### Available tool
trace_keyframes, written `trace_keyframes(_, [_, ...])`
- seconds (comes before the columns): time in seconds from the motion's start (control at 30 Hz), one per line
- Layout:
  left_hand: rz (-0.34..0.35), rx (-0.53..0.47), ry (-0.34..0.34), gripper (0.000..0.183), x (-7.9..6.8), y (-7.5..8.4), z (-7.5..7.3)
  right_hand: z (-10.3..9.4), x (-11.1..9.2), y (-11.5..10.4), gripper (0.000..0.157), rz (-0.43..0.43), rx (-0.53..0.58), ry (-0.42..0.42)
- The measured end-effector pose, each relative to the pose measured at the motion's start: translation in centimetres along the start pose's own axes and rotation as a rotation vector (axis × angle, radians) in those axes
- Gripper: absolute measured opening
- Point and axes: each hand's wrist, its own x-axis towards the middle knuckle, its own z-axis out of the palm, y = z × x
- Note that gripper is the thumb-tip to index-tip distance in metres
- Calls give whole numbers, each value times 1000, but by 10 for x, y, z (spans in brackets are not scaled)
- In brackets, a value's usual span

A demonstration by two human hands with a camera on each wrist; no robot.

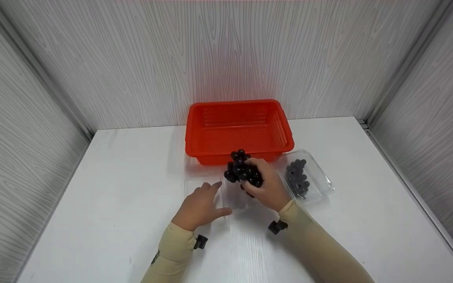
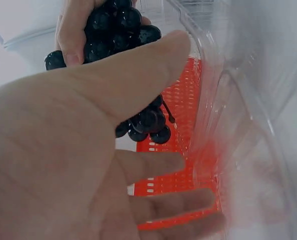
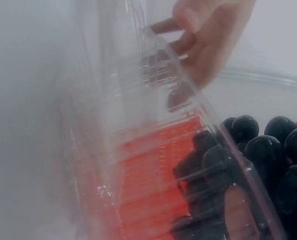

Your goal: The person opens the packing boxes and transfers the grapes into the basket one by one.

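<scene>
A bunch of dark grapes (image 1: 239,169) is gripped in my right hand (image 1: 267,188), over a clear plastic box (image 1: 236,200) whose exact outline is hard to make out. My left hand (image 1: 201,206) is beside that box, thumb and fingers spread, holding nothing. In the left wrist view, the grapes (image 2: 118,30) show past the left thumb, and a clear plastic wall (image 2: 238,135) rises beside the fingers. The right wrist view looks through clear plastic (image 3: 123,85) at the left hand (image 3: 216,45) and the grapes (image 3: 263,152).
Behind the hands, a red slotted basket (image 1: 218,159) stands against the back panel (image 1: 132,67). On the right, a clear plastic container (image 1: 321,173) has another dark bunch of grapes (image 1: 297,179) inside. White table surface (image 1: 124,188) extends to both sides.
</scene>
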Motion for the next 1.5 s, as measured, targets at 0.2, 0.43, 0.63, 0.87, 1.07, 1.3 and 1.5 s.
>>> trace_keyframes(0.2, [148, -19, 4, 61, 2, 4, 3, 4, 0, 1, 51, -32, 55, 24])
trace_keyframes(0.43, [104, -2, 12, 47, 6, 5, 10, 5, 0, 3, 52, -33, 89, 69])
trace_keyframes(0.63, [77, 37, 48, 53, 6, 7, 14, 5, 2, 5, 52, -25, 114, 103])
trace_keyframes(0.87, [53, 60, 114, 56, 5, 10, 17, 5, 2, 9, 51, -4, 121, 98])
trace_keyframes(1.07, [11, 130, 158, 59, 7, 9, 19, 5, 1, 12, 51, -4, 126, 116])
trace_keyframes(1.3, [-7, 103, 152, 64, 9, 7, 22, 6, 1, 10, 50, 40, 172, 146])
trace_keyframes(1.5, [-26, 83, 157, 83, 9, 9, 24, 6, 3, 9, 54, -1, 212, 190])
